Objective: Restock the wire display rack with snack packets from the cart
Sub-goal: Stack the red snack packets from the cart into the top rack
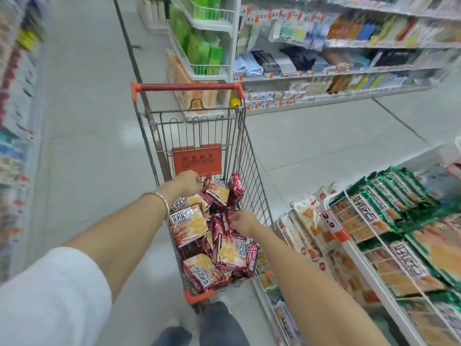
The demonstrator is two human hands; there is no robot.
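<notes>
A wire shopping cart (252, 156) with a red handle stands in the aisle in front of me, holding several dark-red snack packets (230, 250). Both arms reach down into it. My left hand (187, 182), a bangle on its wrist, is closed at the far end of the pile on the top edge of a red packet (217, 189). My right hand (243, 221) is curled down among the packets in the middle; whether its fingers hold one is hidden. The white wire display rack (349, 198) is at my right, filled with green packets (389, 196) and orange-white ones.
Store shelving with cloths and boxed goods (324, 58) runs across the far side of the aisle. A white end rack holds green packs (199, 46). More shelves blur past on the left. Grey tiled floor (94, 121) lies left of the cart. A price tag (329, 219) hangs on the rack.
</notes>
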